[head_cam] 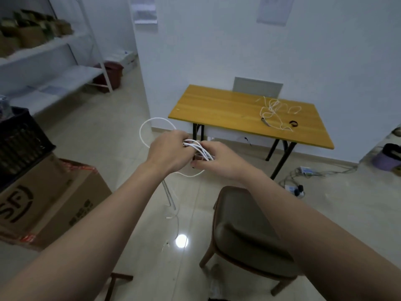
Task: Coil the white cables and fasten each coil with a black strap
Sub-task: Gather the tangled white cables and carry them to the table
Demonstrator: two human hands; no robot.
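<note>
I count two hands, the left hand [168,152] and the right hand [217,160], gripping one white cable bundle [149,121] at mid-frame. On the one table [217,109], upper right, I count one loose cable tangle [273,109], strand number unclear, and two black straps: a ring strap [293,123] and a flat strap [265,122]. I also see one chair [245,224], one cardboard box [54,198] and one black crate [19,135].

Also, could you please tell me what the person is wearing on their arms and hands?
Nothing that shows. The left hand and right hand are bare, with no gloves, and no rings can be seen. The left forearm and right forearm are uncovered right down to the picture's lower edge: no sleeves, watch or bracelet in view.
</note>
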